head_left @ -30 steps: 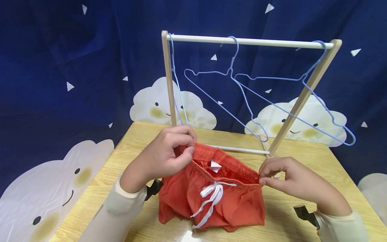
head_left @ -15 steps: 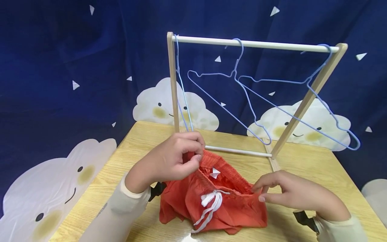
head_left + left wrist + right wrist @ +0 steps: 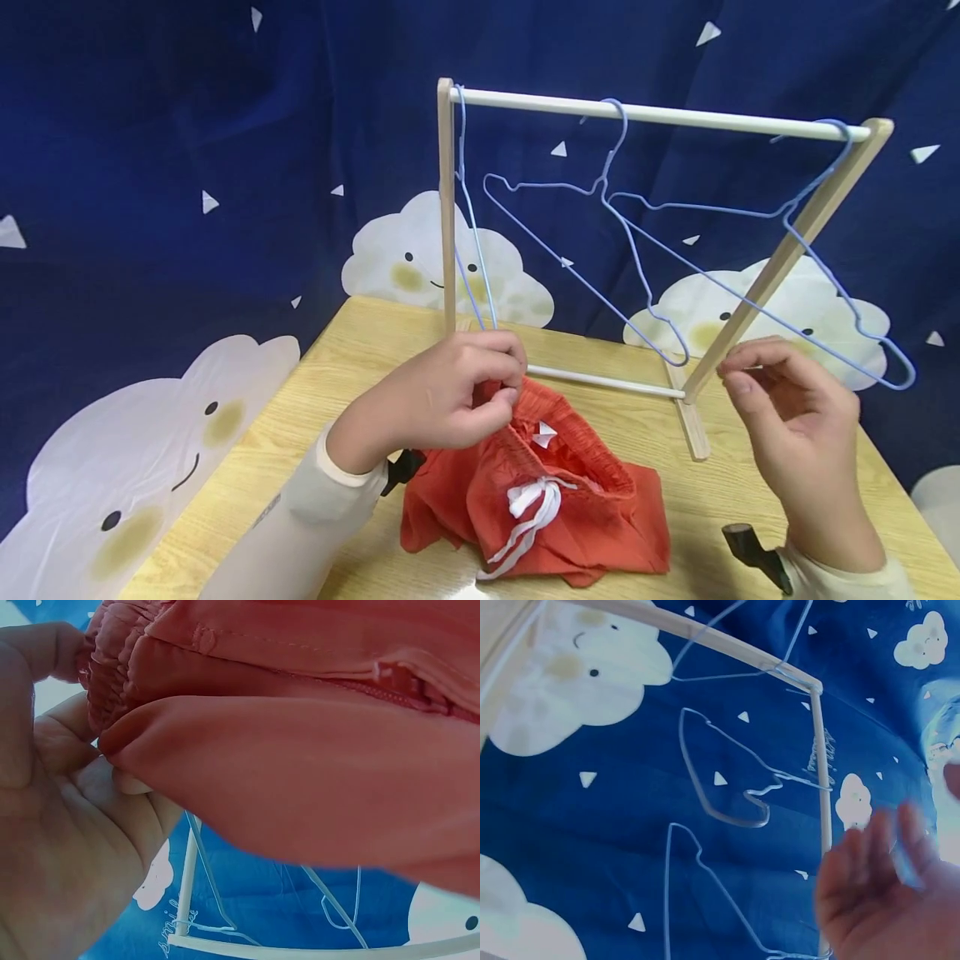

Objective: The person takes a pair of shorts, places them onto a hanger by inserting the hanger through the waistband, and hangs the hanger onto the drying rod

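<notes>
Blue cloud-print curtain (image 3: 150,125) behind wooden table (image 3: 750,492)

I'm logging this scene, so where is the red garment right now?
In the head view, the red garment is low in the middle, on the table in front of the rack, its waistband held by the left hand.

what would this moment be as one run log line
left hand: pinches red garment at waistband | right hand: empty, clear of garment | blue hangers: bare, on rack bar

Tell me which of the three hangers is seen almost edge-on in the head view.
The left hanger, beside the left post: it looks like a narrow sliver, whereas the middle hanger and right hanger show wide triangles.
</notes>
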Demonstrator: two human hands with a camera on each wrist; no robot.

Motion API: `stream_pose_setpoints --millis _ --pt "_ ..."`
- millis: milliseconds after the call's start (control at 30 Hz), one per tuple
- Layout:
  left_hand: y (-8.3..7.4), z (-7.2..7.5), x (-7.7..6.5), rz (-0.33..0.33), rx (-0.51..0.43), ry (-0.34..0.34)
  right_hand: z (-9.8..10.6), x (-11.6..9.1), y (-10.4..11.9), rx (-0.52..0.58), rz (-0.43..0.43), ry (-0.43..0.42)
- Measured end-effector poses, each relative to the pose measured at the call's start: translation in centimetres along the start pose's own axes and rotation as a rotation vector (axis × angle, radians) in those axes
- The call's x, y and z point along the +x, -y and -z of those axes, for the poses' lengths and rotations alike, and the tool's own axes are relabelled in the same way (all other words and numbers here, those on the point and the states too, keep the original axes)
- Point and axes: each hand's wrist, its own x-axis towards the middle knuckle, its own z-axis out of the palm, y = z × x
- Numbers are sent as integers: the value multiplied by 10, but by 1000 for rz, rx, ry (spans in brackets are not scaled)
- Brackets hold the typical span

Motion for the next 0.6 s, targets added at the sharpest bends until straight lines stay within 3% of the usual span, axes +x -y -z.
stream_pose_setpoints --millis 100,167,233,400,600 --pt "1 0 1 3 8 12 -6 13 -1 -51 -101 -91" --pt "1 0 1 10 14 19 -9 21 -6 -110 -199 -93" --pt "2 -1 1 17 18 23 -10 27 -14 -144 -303 -50" --pt "3 -3 0 21 19 26 -11 37 -39 -21 -515 67" --pt "4 -3 0 17 28 33 -17 41 -54 80 -632 195"
